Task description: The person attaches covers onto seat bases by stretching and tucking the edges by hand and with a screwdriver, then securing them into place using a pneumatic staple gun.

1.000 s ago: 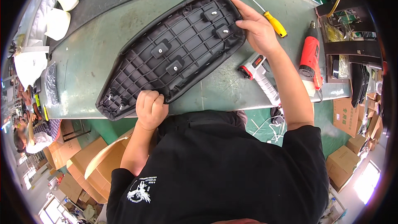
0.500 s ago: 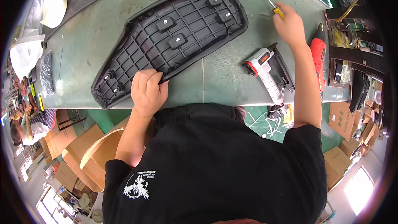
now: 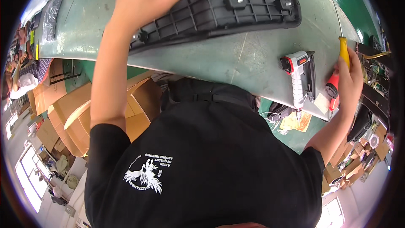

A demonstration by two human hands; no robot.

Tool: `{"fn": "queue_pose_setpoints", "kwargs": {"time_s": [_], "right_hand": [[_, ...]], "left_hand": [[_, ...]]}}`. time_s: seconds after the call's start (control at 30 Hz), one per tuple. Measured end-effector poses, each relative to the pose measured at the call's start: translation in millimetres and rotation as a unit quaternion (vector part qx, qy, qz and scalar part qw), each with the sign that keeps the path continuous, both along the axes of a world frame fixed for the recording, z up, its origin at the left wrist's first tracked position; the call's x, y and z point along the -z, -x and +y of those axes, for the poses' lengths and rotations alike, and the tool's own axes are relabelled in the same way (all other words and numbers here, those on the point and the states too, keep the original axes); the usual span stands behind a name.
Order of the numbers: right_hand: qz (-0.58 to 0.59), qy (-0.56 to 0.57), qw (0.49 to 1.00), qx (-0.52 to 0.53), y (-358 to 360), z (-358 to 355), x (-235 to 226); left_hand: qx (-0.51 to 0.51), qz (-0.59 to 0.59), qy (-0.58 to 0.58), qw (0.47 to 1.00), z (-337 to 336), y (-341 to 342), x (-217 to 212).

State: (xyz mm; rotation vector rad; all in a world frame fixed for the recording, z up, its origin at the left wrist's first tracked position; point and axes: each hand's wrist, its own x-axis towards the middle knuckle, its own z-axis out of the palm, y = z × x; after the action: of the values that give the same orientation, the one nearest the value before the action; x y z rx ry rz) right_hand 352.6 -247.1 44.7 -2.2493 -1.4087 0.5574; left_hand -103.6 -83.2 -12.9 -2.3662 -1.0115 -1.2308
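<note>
Right hand (image 3: pixel 351 74) low and outstretched, fingers wrapped round a yellow-handled screwdriver (image 3: pixel 344 50).
Left hand (image 3: pixel 143 2) reaches forward over the black ribbed panel (image 3: pixel 255 13) on the bench (image 3: pixel 261 61), thumb splayed; its cropped fingers' grip I can't tell.

A black panel (image 3: pixel 223 12) lies ribbed side up on the bench (image 3: pixel 253 59), broad end right, left end partly hidden, dark covering round its rim, metal studs standing on raised pads; at right, a screwdriver (image 3: pixel 344 47) with yellow handle and slim metal shaft points far from the right hand (image 3: pixel 352 74)
</note>
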Motion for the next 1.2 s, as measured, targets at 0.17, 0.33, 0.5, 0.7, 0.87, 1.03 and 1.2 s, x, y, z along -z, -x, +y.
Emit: {"fn": "queue_pose_setpoints", "kwargs": {"time_s": [0.17,0.33,0.5,0.7,0.87,1.03,1.2], "right_hand": [[0.27,-0.037,0.961,-0.048,70,-55,-46],[0.384,0.024,0.921,-0.053,112,-89,-44],[0.293,0.048,0.942,-0.159,134,-101,2],[0.169,-0.027,0.949,-0.265,166,-89,27],[0.164,-0.018,0.954,-0.249,172,-91,41],[0.186,-0.006,0.958,-0.216,171,-99,47],[0.158,-0.016,0.964,-0.211,169,-98,46]], "left_hand": [[-0.025,0.108,0.454,0.884,33,-38,-10],[0.034,0.109,0.163,0.98,-12,-37,-20],[-0.016,0.184,0.074,0.98,-47,-38,-44],[0.18,0.165,0.224,0.944,-21,-23,-66],[0.195,0.026,0.393,0.898,-15,-26,-30],[0.123,-0.019,0.545,0.829,-40,-54,-51],[0.069,-0.002,0.514,0.855,-50,-61,-51]]}}
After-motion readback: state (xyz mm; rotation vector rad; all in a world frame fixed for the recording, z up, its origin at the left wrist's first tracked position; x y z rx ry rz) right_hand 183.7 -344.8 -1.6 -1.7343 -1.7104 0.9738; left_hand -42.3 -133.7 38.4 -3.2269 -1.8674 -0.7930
